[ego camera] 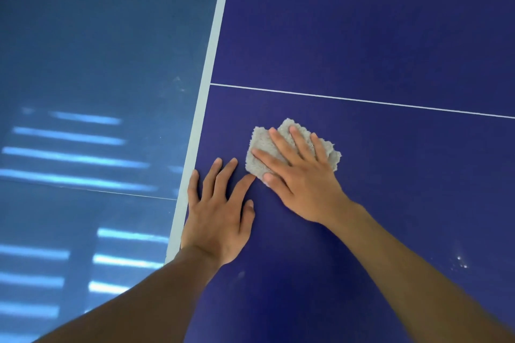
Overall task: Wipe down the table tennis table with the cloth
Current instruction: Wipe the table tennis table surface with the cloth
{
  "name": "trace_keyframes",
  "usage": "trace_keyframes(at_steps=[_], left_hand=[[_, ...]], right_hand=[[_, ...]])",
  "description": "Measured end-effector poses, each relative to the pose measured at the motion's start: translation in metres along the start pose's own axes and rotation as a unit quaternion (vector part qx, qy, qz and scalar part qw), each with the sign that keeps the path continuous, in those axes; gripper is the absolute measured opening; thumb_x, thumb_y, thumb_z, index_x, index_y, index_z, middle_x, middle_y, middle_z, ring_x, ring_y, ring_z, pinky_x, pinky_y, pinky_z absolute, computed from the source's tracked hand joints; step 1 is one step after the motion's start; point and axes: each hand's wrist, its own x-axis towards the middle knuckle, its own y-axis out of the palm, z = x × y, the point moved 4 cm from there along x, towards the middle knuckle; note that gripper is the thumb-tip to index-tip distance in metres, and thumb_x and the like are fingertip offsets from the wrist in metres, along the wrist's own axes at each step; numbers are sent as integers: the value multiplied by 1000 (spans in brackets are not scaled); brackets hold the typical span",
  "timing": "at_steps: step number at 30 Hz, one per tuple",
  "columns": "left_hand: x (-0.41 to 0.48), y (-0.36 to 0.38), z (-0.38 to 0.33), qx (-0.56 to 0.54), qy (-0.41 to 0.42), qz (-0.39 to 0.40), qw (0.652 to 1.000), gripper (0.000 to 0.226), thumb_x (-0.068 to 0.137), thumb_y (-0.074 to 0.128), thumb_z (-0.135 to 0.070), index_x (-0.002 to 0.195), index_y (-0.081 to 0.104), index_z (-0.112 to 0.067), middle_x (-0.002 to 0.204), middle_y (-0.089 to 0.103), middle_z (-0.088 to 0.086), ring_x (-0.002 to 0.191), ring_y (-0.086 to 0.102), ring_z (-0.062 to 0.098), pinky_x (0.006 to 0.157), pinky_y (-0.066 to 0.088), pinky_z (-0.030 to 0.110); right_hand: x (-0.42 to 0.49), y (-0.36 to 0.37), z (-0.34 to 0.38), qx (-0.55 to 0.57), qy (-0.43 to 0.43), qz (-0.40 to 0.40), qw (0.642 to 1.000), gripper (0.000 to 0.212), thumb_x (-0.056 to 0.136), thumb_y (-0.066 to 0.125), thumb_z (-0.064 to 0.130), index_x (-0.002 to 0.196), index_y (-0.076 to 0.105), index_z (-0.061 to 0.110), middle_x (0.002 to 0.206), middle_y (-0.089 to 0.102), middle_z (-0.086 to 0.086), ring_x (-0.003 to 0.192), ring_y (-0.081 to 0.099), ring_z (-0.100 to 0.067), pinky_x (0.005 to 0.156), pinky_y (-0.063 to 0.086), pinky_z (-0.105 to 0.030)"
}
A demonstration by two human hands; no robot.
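A dark blue table tennis table [362, 36] fills the right of the head view, with a white edge band down its left side and a thin white centre line across it. A folded grey cloth [260, 145] lies flat on the table just below that line. My right hand [298, 172] presses on the cloth with straight, spread fingers and covers most of it. My left hand [220, 211] rests flat on the bare table by the edge band, its fingers spread, its index fingertip close to the cloth's lower corner.
Left of the table's edge lies a shiny blue floor [83, 64] with bright stripes of reflected light. A few small pale specks [461, 263] sit on the table surface at the lower right.
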Motion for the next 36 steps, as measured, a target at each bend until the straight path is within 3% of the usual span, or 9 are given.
trace_keyframes(at_steps=[3,7,13,17,19,25,30,34,36], left_hand=[[-1,2,0,-4,-4,-4,1000,51,101,34,-41,150,45,-30,162,36,7,155,23,30,125,15,61],[-3,3,0,-7,-2,-3,1000,51,102,31,-40,151,43,-32,164,34,6,156,20,29,125,13,61],[-4,-4,-2,-58,-8,-17,998,47,101,28,-34,143,48,-29,161,36,2,155,21,26,125,9,59],[-19,-23,9,-299,-54,-101,947,26,96,48,-3,118,58,-11,120,58,0,117,51,25,110,38,47],[-37,-28,16,-354,-94,-116,923,32,95,49,2,124,57,-8,123,57,-1,117,50,23,108,40,40],[-150,-24,25,-189,-105,-60,974,49,96,50,0,142,56,-13,155,47,8,146,38,32,125,18,55],[-196,-10,38,-170,-104,-34,979,45,105,47,-10,150,50,-15,165,35,7,150,33,34,121,30,52],[-192,-10,39,-157,-111,-54,980,43,101,50,-9,143,55,-15,160,41,9,143,42,35,115,38,52],[-190,-9,39,-146,-112,-55,981,43,100,50,-11,142,55,-17,159,41,9,139,45,34,112,40,50]], right_hand=[[1,-10,-63,32,153,-16,988,54,107,15,56,161,13,53,175,0,9,161,-8,-28,127,-6,-58],[32,-19,-89,64,365,-43,928,55,108,12,55,162,5,50,175,-9,3,159,-15,-36,123,-9,-66],[48,3,15,2,149,-31,988,53,107,13,56,161,13,52,175,-2,5,160,-9,-36,124,-7,-65],[-1,18,56,15,99,-1,995,54,104,7,61,158,12,59,175,-3,10,160,-13,-28,124,-11,-60],[-42,29,77,20,106,7,994,53,106,7,60,158,11,58,175,-5,10,160,-15,-27,124,-13,-59],[-205,72,186,-1,14,-19,1000,51,107,34,47,158,33,47,174,19,2,160,12,-36,123,17,-68],[-292,96,231,-18,-9,-16,1000,56,96,53,49,152,47,48,169,32,1,156,28,-35,114,32,-67],[-281,82,207,2,-2,17,1000,55,104,40,51,158,37,47,173,23,3,159,19,-33,120,24,-65],[-243,68,175,11,79,-2,997,54,107,28,52,161,29,47,174,15,5,161,8,-31,125,15,-63]])
